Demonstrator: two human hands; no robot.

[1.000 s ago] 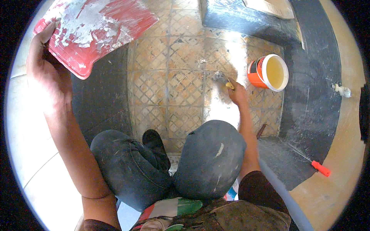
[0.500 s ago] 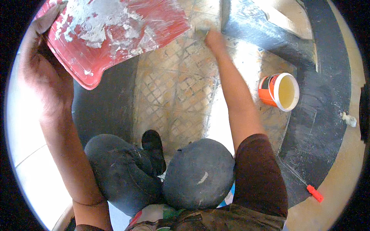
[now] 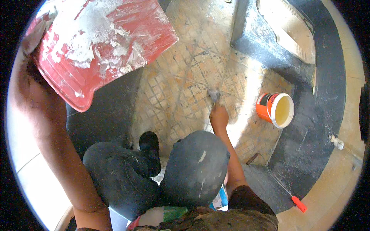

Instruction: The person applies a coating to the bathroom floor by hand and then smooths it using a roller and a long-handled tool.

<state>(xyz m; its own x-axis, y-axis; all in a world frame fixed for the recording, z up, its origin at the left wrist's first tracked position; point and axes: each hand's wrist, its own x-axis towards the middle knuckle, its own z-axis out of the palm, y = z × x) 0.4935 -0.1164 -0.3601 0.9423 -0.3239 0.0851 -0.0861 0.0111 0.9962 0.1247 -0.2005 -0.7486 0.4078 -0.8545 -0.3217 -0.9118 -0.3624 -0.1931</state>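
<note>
My left hand grips the rim of a red plastic tray at the upper left. Whitish-grey paste is smeared thickly over the tray's upper face, with bare red towards its right edge. Its far end runs out of view. My right hand is closed round a small tool with a flat grey end, apparently a putty knife. Most of its handle is hidden in my fingers. The tool's end is at the patterned tile floor, beyond my right knee.
An orange bucket with a white rim holds yellowish liquid on the right. Behind it rises a dark-coated step with a pale basin. On the dark ledge lies a red-handled screwdriver; a white tap-like fitting is farther right. A dark shoe stands near.
My right hand has drawn the tool back across the floor, from the far side to nearer my knees. My left hand and the tray have shifted slightly left and lower in view.
</note>
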